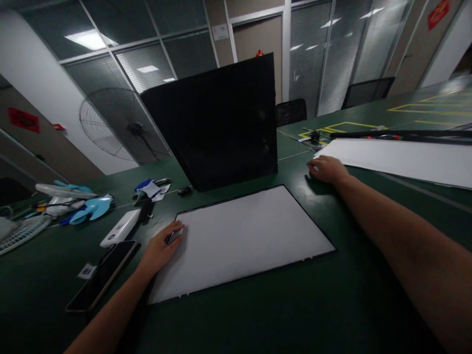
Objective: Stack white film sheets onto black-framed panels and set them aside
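Note:
A white panel with a thin black border (239, 241) lies flat on the green table in front of me. At its left edge, my left hand (162, 248) rests with thumb and fingers apart, touching the white surface. My right hand (327, 170) is on the table beyond the panel's right side, its fingers curled together beside the near-left corner of a second white panel (401, 160). Whatever lies within those fingers is hidden. A large black panel (224, 123) stands upright and tilted just behind the first white panel.
On the left lie a dark phone-like device (105, 275), a white device (121, 228), a small black object (184, 191) and a blue-bladed fan part (92, 209). A long black bar (413, 134) borders the second white panel. Chairs and a standing fan (110, 123) are farther back.

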A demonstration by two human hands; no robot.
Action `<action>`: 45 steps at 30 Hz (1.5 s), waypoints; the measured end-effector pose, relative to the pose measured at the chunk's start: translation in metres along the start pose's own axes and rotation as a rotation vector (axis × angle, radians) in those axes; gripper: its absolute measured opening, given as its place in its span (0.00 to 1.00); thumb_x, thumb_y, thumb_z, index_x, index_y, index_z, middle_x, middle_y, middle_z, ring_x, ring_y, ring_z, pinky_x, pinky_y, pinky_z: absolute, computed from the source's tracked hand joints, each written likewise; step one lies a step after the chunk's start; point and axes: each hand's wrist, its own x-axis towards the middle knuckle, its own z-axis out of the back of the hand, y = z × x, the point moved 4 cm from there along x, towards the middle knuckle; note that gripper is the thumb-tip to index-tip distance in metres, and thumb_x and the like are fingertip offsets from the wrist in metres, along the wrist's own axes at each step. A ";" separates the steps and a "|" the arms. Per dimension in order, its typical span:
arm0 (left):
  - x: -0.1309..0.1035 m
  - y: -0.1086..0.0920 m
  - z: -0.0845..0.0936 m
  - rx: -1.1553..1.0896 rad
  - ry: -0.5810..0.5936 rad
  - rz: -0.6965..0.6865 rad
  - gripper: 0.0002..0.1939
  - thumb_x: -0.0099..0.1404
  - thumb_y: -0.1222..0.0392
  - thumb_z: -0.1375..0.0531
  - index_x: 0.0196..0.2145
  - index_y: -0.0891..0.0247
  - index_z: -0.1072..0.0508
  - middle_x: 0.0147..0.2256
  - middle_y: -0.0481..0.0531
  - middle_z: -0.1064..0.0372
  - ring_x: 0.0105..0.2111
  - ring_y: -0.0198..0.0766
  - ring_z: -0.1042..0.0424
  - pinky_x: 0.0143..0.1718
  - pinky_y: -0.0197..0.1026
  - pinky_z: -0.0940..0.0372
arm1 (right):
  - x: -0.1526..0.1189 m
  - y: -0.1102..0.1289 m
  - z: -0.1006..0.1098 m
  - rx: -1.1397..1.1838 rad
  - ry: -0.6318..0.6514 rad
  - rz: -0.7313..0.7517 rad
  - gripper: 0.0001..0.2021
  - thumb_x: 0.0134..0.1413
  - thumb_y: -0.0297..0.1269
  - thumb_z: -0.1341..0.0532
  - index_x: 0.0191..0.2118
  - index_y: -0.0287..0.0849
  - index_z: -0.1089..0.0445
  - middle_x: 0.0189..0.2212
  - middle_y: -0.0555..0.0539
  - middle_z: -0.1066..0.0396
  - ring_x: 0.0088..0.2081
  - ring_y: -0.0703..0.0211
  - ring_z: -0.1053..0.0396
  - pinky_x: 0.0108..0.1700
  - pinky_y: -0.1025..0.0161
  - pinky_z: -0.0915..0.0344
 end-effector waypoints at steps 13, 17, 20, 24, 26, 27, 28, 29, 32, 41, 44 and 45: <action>0.002 0.007 -0.001 0.005 0.013 -0.011 0.27 0.65 0.39 0.41 0.55 0.53 0.20 0.66 0.51 0.32 0.64 0.56 0.31 0.68 0.61 0.41 | -0.032 -0.181 -0.006 -0.260 0.145 -0.595 0.53 0.63 0.75 0.66 0.78 0.37 0.58 0.75 0.24 0.80 0.74 0.35 0.74 0.63 0.31 0.70; 0.002 0.010 -0.002 0.021 0.038 -0.005 0.28 0.66 0.39 0.41 0.57 0.53 0.21 0.66 0.51 0.33 0.65 0.57 0.32 0.69 0.62 0.42 | -0.026 -0.186 -0.013 -0.130 0.244 -0.622 0.51 0.64 0.75 0.64 0.78 0.40 0.55 0.75 0.23 0.76 0.74 0.34 0.69 0.63 0.30 0.66; 0.003 0.011 -0.002 0.021 0.050 0.003 0.28 0.66 0.38 0.42 0.57 0.52 0.22 0.67 0.51 0.34 0.66 0.57 0.33 0.69 0.62 0.43 | -0.025 -0.186 -0.015 -0.075 0.259 -0.622 0.51 0.64 0.75 0.62 0.77 0.38 0.52 0.74 0.20 0.72 0.73 0.32 0.66 0.62 0.29 0.64; 0.003 0.011 -0.003 0.029 0.064 0.016 0.29 0.66 0.38 0.43 0.59 0.51 0.24 0.68 0.51 0.35 0.67 0.58 0.35 0.69 0.65 0.43 | -0.027 -0.184 -0.017 -0.063 0.261 -0.581 0.47 0.66 0.72 0.58 0.77 0.41 0.51 0.74 0.24 0.61 0.74 0.33 0.63 0.64 0.29 0.64; 0.003 0.011 -0.003 0.037 0.073 0.026 0.29 0.67 0.38 0.44 0.60 0.52 0.24 0.68 0.51 0.35 0.67 0.59 0.35 0.67 0.66 0.40 | -0.030 -0.182 -0.018 -0.061 0.262 -0.558 0.43 0.68 0.69 0.56 0.77 0.44 0.50 0.74 0.28 0.58 0.74 0.34 0.62 0.65 0.29 0.64; 0.003 0.012 -0.004 0.040 0.077 0.028 0.29 0.67 0.38 0.44 0.60 0.51 0.25 0.68 0.51 0.36 0.67 0.59 0.36 0.66 0.66 0.38 | -0.031 -0.181 -0.018 -0.062 0.260 -0.551 0.42 0.69 0.68 0.55 0.76 0.45 0.49 0.74 0.29 0.58 0.74 0.35 0.62 0.65 0.29 0.64; 0.003 0.012 -0.004 0.041 0.079 0.028 0.29 0.67 0.38 0.44 0.60 0.51 0.25 0.68 0.51 0.36 0.67 0.60 0.36 0.64 0.66 0.35 | -0.032 -0.179 -0.018 -0.064 0.257 -0.546 0.40 0.70 0.66 0.55 0.76 0.45 0.49 0.75 0.29 0.57 0.74 0.35 0.61 0.65 0.29 0.64; 0.003 0.012 -0.004 0.043 0.080 0.026 0.29 0.67 0.38 0.45 0.60 0.50 0.25 0.68 0.51 0.36 0.67 0.60 0.36 0.62 0.65 0.33 | -0.033 -0.177 -0.018 -0.065 0.255 -0.542 0.40 0.70 0.65 0.54 0.76 0.45 0.49 0.74 0.29 0.57 0.74 0.34 0.61 0.65 0.28 0.63; 0.003 0.011 -0.004 0.051 0.082 0.015 0.29 0.68 0.37 0.45 0.60 0.50 0.25 0.68 0.52 0.36 0.67 0.61 0.35 0.60 0.64 0.30 | -0.036 -0.170 -0.016 -0.062 0.247 -0.529 0.40 0.70 0.65 0.53 0.76 0.44 0.47 0.74 0.28 0.56 0.73 0.34 0.59 0.65 0.29 0.62; 0.002 0.001 -0.002 0.046 0.114 0.019 0.31 0.68 0.37 0.46 0.60 0.54 0.25 0.69 0.54 0.38 0.68 0.60 0.37 0.66 0.64 0.37 | -0.046 -0.138 -0.001 -0.054 0.215 -0.524 0.38 0.70 0.65 0.53 0.73 0.45 0.40 0.72 0.30 0.49 0.68 0.34 0.48 0.64 0.33 0.55; 0.002 0.000 -0.002 0.040 0.128 0.024 0.31 0.67 0.38 0.46 0.61 0.55 0.26 0.70 0.53 0.39 0.69 0.57 0.39 0.70 0.63 0.46 | -0.052 -0.125 0.005 -0.056 0.220 -0.514 0.35 0.72 0.62 0.52 0.72 0.45 0.39 0.72 0.31 0.48 0.67 0.38 0.45 0.64 0.37 0.53; 0.002 0.001 -0.003 0.037 0.131 0.028 0.31 0.67 0.38 0.46 0.61 0.54 0.26 0.70 0.52 0.40 0.70 0.57 0.40 0.71 0.62 0.47 | -0.054 -0.120 0.007 -0.057 0.222 -0.515 0.35 0.72 0.62 0.52 0.72 0.45 0.38 0.71 0.31 0.47 0.66 0.39 0.44 0.63 0.39 0.51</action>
